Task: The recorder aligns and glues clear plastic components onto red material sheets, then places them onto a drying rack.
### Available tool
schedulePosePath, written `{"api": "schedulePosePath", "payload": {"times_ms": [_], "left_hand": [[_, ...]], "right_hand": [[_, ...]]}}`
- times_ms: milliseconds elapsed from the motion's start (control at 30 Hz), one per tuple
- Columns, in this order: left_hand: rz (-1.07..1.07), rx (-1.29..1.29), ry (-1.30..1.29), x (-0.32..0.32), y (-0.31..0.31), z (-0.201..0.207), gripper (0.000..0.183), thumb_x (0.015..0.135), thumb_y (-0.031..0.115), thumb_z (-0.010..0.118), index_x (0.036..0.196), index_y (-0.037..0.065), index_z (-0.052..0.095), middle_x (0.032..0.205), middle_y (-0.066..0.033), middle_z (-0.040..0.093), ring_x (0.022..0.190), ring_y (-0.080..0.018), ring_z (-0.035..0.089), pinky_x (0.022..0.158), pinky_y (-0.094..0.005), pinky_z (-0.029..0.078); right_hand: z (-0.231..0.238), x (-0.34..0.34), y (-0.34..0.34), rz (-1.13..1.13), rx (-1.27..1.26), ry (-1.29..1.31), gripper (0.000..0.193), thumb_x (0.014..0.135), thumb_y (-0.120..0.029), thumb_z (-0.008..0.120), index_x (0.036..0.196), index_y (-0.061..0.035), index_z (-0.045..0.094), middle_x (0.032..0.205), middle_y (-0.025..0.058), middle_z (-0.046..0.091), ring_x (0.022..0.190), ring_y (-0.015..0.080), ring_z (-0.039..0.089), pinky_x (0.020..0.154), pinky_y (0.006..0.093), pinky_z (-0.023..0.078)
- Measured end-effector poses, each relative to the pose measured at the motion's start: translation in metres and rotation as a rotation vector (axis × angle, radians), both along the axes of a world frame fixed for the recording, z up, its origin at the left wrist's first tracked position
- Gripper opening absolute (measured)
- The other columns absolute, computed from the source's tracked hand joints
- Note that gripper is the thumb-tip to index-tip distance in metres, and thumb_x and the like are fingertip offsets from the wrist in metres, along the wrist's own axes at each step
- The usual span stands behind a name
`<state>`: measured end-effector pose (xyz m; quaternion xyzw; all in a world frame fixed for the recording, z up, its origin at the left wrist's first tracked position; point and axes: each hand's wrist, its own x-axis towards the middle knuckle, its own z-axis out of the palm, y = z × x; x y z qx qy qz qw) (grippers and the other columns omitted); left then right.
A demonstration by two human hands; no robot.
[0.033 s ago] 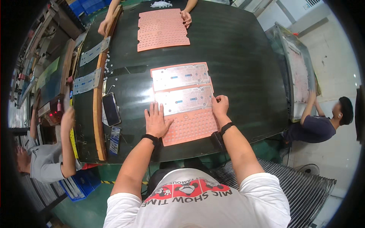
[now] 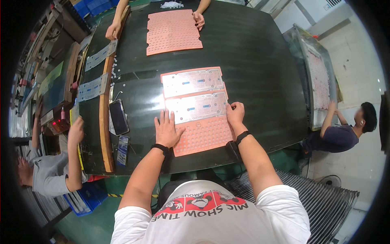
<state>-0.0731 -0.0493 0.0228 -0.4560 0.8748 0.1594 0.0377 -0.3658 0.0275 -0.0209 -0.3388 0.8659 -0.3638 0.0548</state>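
Note:
An orange board (image 2: 203,136) covered with small round holes lies on the dark green table in front of me. Two silver panels with blue marks rest on it, a far panel (image 2: 193,82) and a near panel (image 2: 199,107). My left hand (image 2: 166,132) lies flat with its fingers spread, fingertips on the near panel's left end and palm over the board. At that panel's right end, my right hand (image 2: 235,114) has its fingers curled in a pinch at the edge. What lies under those fingertips is partly hidden.
Across the table, another person's hand touches a second orange board (image 2: 174,32). A wooden bar (image 2: 106,118) runs along the left, with more panels (image 2: 92,87), a phone (image 2: 118,117) and small white pieces by it. Co-workers stand left and right; a framed screen (image 2: 319,77) is at right.
My hands and both panels stay where they were. The left co-worker's raised hand has shifted slightly right, and the hand at the wooden bar's far end has come slightly nearer.

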Motion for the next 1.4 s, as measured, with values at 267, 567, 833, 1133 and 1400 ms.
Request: {"api": "schedulePosePath", "payload": {"times_ms": [267, 567, 833, 1133, 1400], "left_hand": [[0.017, -0.002, -0.001, 0.009, -0.006, 0.002, 0.085, 0.082, 0.055, 0.053, 0.139, -0.003, 0.030, 0.146, -0.0237, 0.025, 0.138, -0.0359, 0.017, 0.108, -0.0556, 0.015], [0.163, -0.192, 0.596, 0.089, 0.027, -0.022, 0.047, 0.081, 0.031, 0.063, 0.116, 0.000, 0.054, 0.126, -0.0190, 0.050, 0.118, -0.0347, 0.046, 0.096, -0.0452, 0.036], [0.466, -0.311, 0.691, 0.175, 0.082, -0.032, 0.016, 0.074, 0.019, 0.069, 0.073, 0.006, 0.061, 0.074, -0.0082, 0.056, 0.073, -0.0284, 0.055, 0.064, -0.0396, 0.042], [0.495, -0.322, 0.716, 0.174, 0.087, -0.035, 0.019, 0.073, 0.023, 0.070, 0.072, 0.007, 0.060, 0.073, -0.0075, 0.051, 0.073, -0.0264, 0.053, 0.067, -0.0374, 0.041], [0.543, -0.281, 0.814, 0.171, 0.083, -0.038, 0.025, 0.076, 0.022, 0.068, 0.091, 0.003, 0.062, 0.089, -0.0156, 0.059, 0.088, -0.0332, 0.056, 0.078, -0.0400, 0.044]], "right_hand": [[0.032, 0.003, -0.007, 0.062, 0.264, 0.017, 0.030, 0.073, -0.023, 0.072, 0.087, 0.0004, 0.060, 0.094, 0.0173, 0.056, 0.089, 0.0324, 0.055, 0.079, 0.0389, 0.045], [0.132, 0.172, -0.099, 0.993, -0.118, 0.009, 0.023, 0.074, -0.011, 0.069, 0.092, -0.0006, 0.057, 0.098, 0.0168, 0.057, 0.093, 0.0337, 0.056, 0.081, 0.0389, 0.045], [0.090, 0.323, -0.220, 1.354, -0.291, 0.235, 0.025, 0.069, -0.006, 0.070, 0.091, -0.0035, 0.059, 0.101, 0.0138, 0.057, 0.097, 0.0331, 0.053, 0.083, 0.0393, 0.045], [0.061, 0.363, -0.267, 1.453, -0.319, 0.707, 0.010, 0.069, -0.010, 0.062, 0.078, -0.0076, 0.061, 0.111, 0.0106, 0.056, 0.101, 0.0305, 0.051, 0.085, 0.0417, 0.042], [0.185, 0.341, -0.209, 1.621, -0.649, 0.593, 0.013, 0.070, 0.000, 0.060, 0.080, -0.0036, 0.053, 0.104, 0.0138, 0.057, 0.097, 0.0326, 0.054, 0.085, 0.0411, 0.044]]}}
